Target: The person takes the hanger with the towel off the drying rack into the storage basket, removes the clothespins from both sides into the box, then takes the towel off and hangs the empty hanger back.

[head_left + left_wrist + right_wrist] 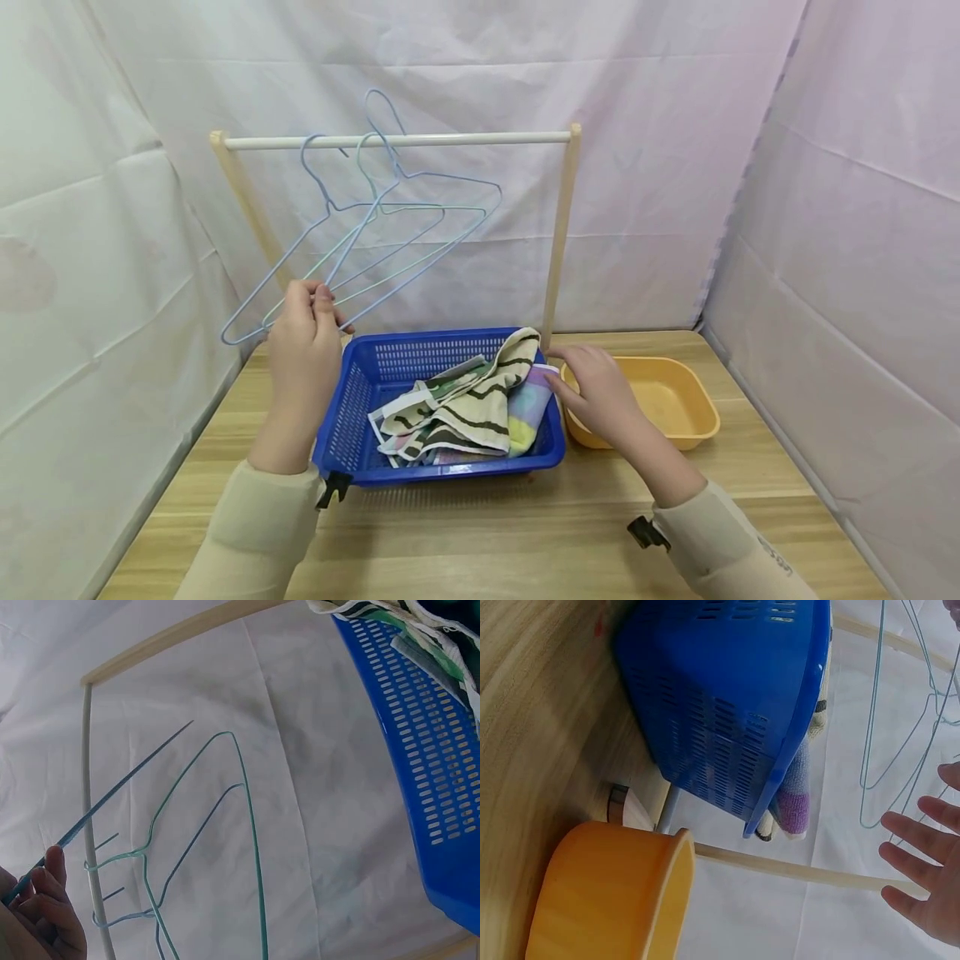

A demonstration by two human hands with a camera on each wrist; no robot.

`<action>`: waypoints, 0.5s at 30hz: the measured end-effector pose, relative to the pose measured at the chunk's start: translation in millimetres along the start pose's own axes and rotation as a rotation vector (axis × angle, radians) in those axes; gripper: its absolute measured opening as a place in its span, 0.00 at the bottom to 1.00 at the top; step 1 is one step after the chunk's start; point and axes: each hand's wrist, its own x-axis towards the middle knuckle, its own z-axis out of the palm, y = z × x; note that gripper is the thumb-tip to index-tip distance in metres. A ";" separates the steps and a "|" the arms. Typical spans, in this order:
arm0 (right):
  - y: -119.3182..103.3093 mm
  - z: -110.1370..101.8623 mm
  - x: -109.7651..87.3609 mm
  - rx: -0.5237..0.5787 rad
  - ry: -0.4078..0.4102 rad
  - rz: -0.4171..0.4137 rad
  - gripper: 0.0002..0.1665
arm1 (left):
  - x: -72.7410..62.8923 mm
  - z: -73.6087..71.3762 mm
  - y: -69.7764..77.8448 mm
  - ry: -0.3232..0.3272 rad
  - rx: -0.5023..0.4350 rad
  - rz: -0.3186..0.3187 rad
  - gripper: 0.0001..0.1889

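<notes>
My left hand (306, 354) pinches a blue wire hanger (450, 176) by one lower corner, raised in front of the rack. In the left wrist view this hanger (135, 771) appears edge-on. A second blue hanger (327, 204) and a pale green hanger (259, 877) hang from the white rail (480, 139). My right hand (600, 392) hovers by the right rim of a blue basket (442, 473), its fingers spread and holding nothing in the right wrist view. Inside the basket lie a striped cream cloth (480, 412) and a purple-and-yellow cloth (529, 404), partly overlapping.
A yellow tub (693, 400) stands right of the basket on the wooden table (465, 542). Wooden posts (562, 242) hold up the rail behind the basket. White curtains (847, 208) enclose the table at the back and both sides.
</notes>
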 end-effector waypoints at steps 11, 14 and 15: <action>1.7 -0.1 -1.5 0.005 -0.040 0.046 0.17 | 5.7 12.3 -4.6 -0.039 0.028 0.029 0.20; 1.9 -0.3 -1.7 0.005 -0.044 0.053 0.17 | 4.3 14.3 -5.7 -0.033 0.047 0.048 0.18; 1.9 -0.4 -1.7 0.004 -0.045 0.056 0.17 | 3.7 14.8 -6.3 -0.030 0.052 0.053 0.18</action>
